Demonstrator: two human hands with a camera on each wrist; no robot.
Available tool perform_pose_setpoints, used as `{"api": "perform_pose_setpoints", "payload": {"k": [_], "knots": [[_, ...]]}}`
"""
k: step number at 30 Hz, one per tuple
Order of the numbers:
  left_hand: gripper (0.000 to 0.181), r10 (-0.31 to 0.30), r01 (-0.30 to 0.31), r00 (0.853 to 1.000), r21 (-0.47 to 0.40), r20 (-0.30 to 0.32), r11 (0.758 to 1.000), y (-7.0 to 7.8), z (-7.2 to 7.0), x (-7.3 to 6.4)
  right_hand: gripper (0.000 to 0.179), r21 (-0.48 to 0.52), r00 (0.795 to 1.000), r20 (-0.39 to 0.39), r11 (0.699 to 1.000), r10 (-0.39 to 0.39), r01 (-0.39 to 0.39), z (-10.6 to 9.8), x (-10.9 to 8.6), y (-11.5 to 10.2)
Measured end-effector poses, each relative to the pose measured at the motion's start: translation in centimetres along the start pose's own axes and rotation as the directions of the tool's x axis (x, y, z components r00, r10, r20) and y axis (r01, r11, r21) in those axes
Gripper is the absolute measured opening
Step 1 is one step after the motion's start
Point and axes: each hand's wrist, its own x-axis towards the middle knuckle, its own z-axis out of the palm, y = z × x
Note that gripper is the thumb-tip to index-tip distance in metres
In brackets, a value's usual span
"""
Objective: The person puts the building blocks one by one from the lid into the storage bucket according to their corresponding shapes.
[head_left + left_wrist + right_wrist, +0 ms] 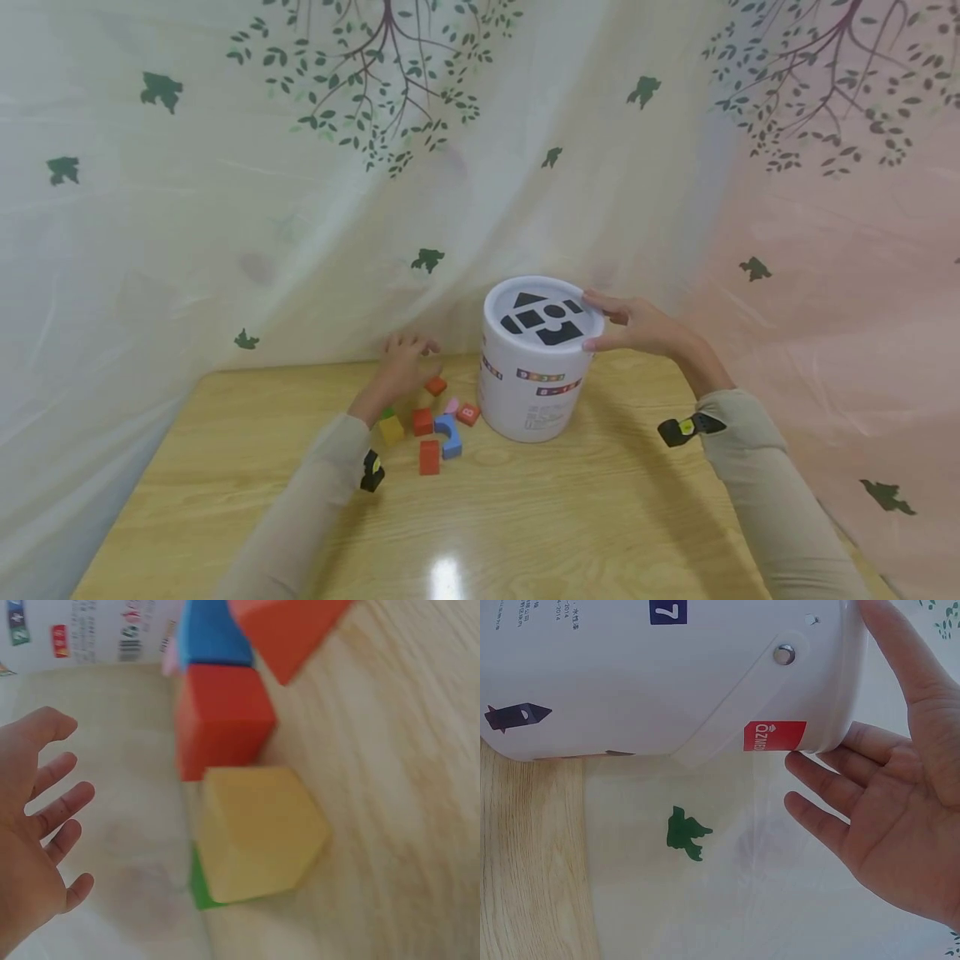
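Observation:
A white bucket [517,392] stands upright on the table, its lid [517,298] cut with dark shape-holes. My right hand [637,325] holds the lid's right rim, thumb at the front and fingers farther back; the right wrist view shows the hand [900,772] against the lid edge. Left of the bucket, my left hand [403,367] hovers by a small red block [435,385], holding nothing. Its fingers are spread and slightly bent in the left wrist view. Below that hand lie a yellow block [262,832], a green block [201,881], a red cube [229,716] and a blue arch block [450,435].
Other loose pieces are a red block [429,458], a red block marked with a character [468,413] and a pink piece [452,405]. The wooden table [525,517] ends at a printed curtain [337,250] behind. A strap handle [739,697] hangs on the bucket's side.

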Motion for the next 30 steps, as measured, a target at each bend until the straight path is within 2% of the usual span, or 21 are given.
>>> {"api": "perform_pose_setpoints", "payload": {"k": [7,16,21,30], "knots": [[0.045,-0.024,0.020,0.997,0.054,0.067,0.998,-1.4,1.2,-0.3,0.101,-0.012,1.000,0.002,1.000,0.006,-0.006,0.1,0.1,-0.1],[0.057,-0.024,0.016,0.990,0.063,0.139,0.998,-2.2,1.4,-0.4,0.103,-0.002,1.000,0.001,1.000,0.019,-0.019,0.1,0.1,0.0],[0.055,-0.041,0.024,0.983,0.096,0.177,0.995,-2.6,1.6,-0.4,0.103,-0.003,1.000,0.004,1.000,0.029,-0.029,0.2,0.1,0.1],[0.060,-0.048,0.017,0.972,0.136,0.228,0.991,-2.8,2.0,0.4,0.101,-0.005,1.000,0.005,1.000,0.021,-0.021,0.2,0.1,0.2]]}}
